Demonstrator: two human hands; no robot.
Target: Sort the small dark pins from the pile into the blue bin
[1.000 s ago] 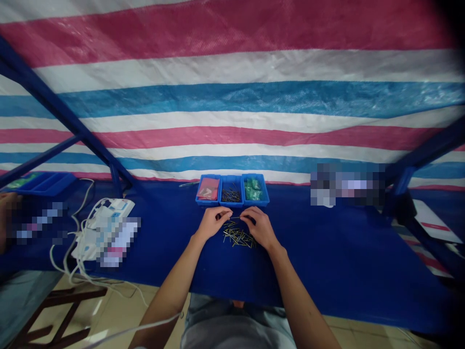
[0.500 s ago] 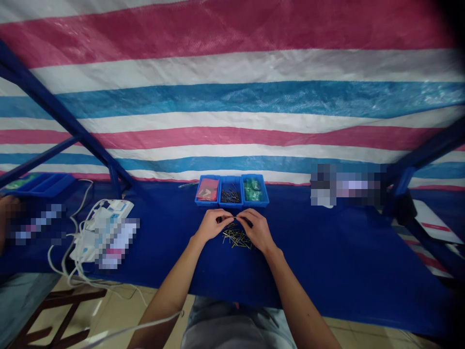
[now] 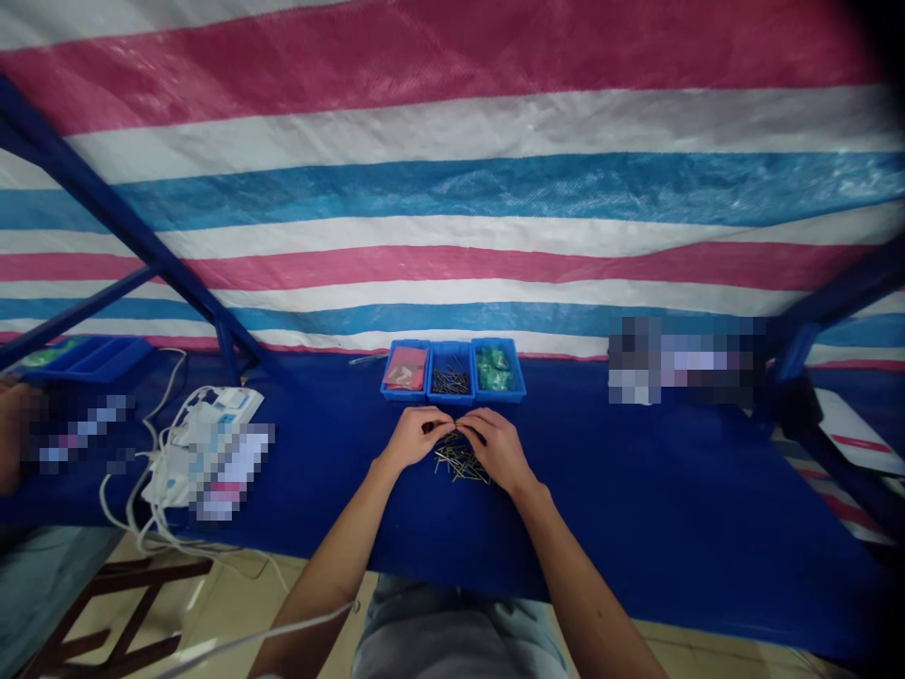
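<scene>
Thin gold-coloured metallic pins (image 3: 461, 464) lie inward of the blue table's (image 3: 657, 509) near edge, while left hand (image 3: 417, 436) and right hand (image 3: 501, 447), apart earlier, now meet fingertip-to-fingertip, grasp indiscernible, indicating joint work.

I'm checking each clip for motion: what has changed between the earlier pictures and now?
The right hand has moved leftward, closing the clear gap of a second ago; its fingertips now meet or nearly meet those of the left hand. What they pinch is too small to tell. The pile of thin pieces and the three blue bins stayed in place.
</scene>
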